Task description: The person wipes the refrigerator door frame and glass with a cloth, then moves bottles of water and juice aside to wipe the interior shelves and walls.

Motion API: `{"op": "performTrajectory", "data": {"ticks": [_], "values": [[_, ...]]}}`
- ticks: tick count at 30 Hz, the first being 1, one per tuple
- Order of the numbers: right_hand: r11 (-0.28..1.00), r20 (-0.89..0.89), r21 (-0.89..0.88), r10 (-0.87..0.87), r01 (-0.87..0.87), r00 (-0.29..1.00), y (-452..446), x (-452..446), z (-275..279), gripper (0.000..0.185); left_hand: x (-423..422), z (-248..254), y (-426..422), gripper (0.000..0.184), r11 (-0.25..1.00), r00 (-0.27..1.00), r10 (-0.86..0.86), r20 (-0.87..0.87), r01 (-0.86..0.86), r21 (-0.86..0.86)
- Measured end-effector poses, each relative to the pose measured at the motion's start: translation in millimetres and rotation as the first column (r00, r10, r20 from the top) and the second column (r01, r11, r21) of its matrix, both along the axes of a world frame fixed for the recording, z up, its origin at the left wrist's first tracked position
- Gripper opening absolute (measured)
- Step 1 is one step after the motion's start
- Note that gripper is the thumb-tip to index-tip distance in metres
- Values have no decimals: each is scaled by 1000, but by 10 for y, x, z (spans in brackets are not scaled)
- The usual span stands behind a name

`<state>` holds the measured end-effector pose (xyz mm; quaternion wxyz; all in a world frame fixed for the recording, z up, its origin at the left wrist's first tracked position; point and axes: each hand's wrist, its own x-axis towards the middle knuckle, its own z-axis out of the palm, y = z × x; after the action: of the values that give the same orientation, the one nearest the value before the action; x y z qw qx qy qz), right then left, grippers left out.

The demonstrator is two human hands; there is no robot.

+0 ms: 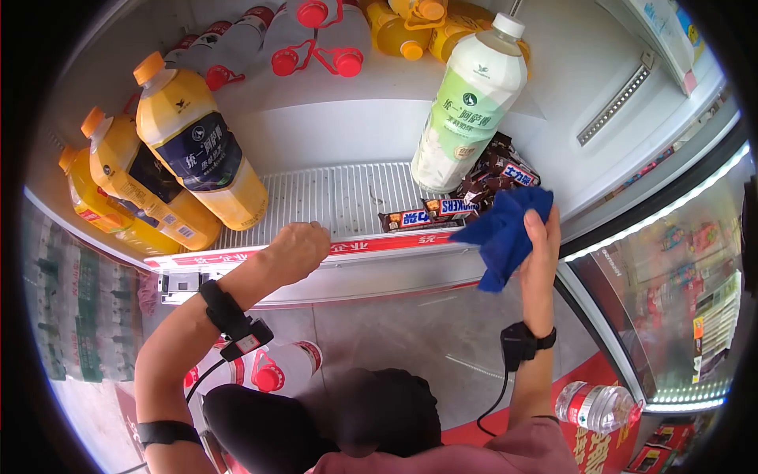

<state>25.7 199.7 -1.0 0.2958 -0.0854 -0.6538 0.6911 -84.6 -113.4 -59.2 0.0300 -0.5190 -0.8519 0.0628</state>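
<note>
My right hand (pixel 539 246) grips a crumpled blue cloth (pixel 505 237), held above the front edge of the fridge shelf at the right. Beside the cloth, several Snickers bars (pixel 450 208) lie loose on the white ribbed shelf (pixel 332 197). A milk tea bottle (pixel 470 107) with a green label and white cap stands behind the bars. My left hand (pixel 300 246) is curled closed at the shelf's front edge; its fingertips are hidden, so what they hold, if anything, cannot be seen. Left of it lean several orange-capped yellow drink bottles (pixel 201 146).
Red-capped clear bottles (pixel 316 47) and yellow bottles (pixel 403 31) lie on a higher level behind. A red-and-white price strip (pixel 395 243) runs along the shelf front. An open glass door (pixel 608 340) stands at right. Large water bottles (pixel 284 363) are on the floor.
</note>
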Motion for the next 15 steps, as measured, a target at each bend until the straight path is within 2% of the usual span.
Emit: {"op": "performTrajectory", "data": {"ticks": [1, 3, 5, 7, 8, 10, 12, 15], "values": [[992, 0, 118, 34, -34, 999, 65, -176, 61, 54, 6, 4, 0, 8, 1000, 1000, 1, -5, -1, 7], [912, -66, 398, -82, 102, 994, -3, -599, 330, 76, 25, 3, 1, 8, 1000, 1000, 17, -7, -17, 15], [799, -102, 565, -181, 207, 978, -67, -1060, 367, 98, 5, -36, 3, 11, 999, 999, 39, 24, -39, 5], [754, -162, 637, -75, 162, 984, -99, -1404, 251, 99, 6, 1, -45, 14, 997, 996, 71, 57, -71, -4], [752, -163, 641, -59, 151, 985, -105, -1464, 197, 99, 13, 26, -79, 19, 996, 992, 83, 101, -84, 11], [881, -146, 458, -53, 115, 988, -138, -1537, 195, 90, 39, 108, -165, 24, 993, 984, 108, 145, -114, 36], [896, -163, 437, -5, 77, 987, -207, -1531, 202, 86, 98, 207, -294, 34, 992, 966, 65, 249, -90, 93], [923, -188, 382, 29, 46, 982, -448, -1484, 210, 77, 166, 357, -446, 37, 989, 954, 50, 297, -88, 116]]}}
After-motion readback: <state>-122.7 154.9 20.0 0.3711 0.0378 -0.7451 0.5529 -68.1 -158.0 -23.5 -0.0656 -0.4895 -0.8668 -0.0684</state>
